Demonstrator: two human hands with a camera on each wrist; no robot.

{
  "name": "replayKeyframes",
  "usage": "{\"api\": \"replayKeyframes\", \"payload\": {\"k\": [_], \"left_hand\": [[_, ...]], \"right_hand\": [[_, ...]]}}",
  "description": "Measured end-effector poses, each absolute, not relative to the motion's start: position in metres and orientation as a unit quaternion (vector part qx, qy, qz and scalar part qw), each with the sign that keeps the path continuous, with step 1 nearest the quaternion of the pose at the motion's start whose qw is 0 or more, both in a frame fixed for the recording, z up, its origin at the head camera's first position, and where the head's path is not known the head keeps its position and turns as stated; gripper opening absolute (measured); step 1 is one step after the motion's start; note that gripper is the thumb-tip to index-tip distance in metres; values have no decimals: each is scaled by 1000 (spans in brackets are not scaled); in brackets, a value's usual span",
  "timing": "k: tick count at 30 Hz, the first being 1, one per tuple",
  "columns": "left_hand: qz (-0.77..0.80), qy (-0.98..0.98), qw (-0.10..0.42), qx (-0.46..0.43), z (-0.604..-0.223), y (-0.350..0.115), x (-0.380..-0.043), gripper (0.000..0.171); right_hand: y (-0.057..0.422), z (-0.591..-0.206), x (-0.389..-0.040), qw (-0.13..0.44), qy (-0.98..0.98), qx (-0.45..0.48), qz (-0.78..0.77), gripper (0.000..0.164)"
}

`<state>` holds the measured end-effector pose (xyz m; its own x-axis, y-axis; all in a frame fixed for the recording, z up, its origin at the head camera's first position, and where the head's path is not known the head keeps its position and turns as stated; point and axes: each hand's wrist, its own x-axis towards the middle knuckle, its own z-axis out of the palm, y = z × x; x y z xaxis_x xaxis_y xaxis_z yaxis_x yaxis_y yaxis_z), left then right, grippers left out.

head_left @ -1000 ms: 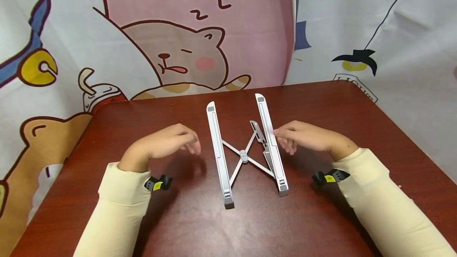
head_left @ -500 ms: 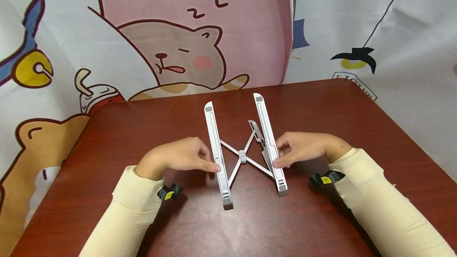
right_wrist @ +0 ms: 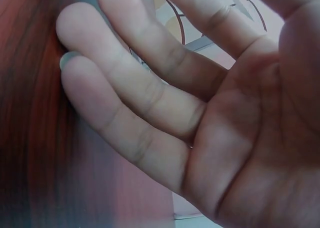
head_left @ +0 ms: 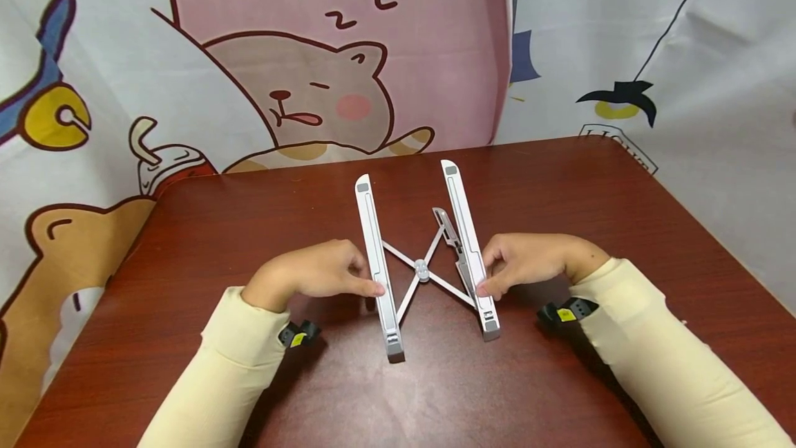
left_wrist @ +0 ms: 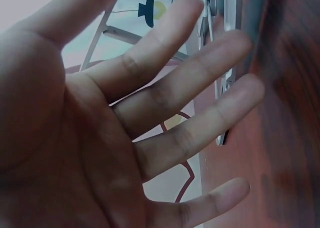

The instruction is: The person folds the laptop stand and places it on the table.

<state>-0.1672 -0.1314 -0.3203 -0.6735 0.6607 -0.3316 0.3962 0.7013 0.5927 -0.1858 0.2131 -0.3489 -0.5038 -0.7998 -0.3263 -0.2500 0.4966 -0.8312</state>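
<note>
A foldable laptop stand (head_left: 422, 269) in silver-white lies spread on the table, two long rails joined by crossed bars at a round hub. My left hand (head_left: 320, 269) grips the left rail (head_left: 371, 240) below its middle, thumb on top and the other fingers low on the outer side. At the right rail (head_left: 463, 227) my right hand (head_left: 528, 263) holds likewise, its thumb on the near half. A hinged support arm (head_left: 449, 228) leans along the inside of that rail. In the left wrist view the spread fingers (left_wrist: 165, 98) reach to the stand; the right wrist view shows bent fingers (right_wrist: 140, 98).
The dark red-brown wooden table (head_left: 280, 206) extends around the stand. Behind it hangs a curtain (head_left: 435, 54) printed with cartoon animals. Small black wrist cameras (head_left: 300, 334) are strapped under both cream sleeves (head_left: 242, 351).
My left hand has moved right onto the left rail, and my right hand has come nearer along the right rail. Both thumbs now lie on the rails; the stand keeps its place.
</note>
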Motion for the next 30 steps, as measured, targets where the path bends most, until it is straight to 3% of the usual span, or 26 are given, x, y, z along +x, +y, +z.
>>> {"api": "replayKeyframes", "payload": {"k": [30], "left_hand": [[323, 866, 252, 287, -329, -137, -176, 27]], "right_hand": [[207, -352, -185, 332, 812, -324, -353, 25]]}}
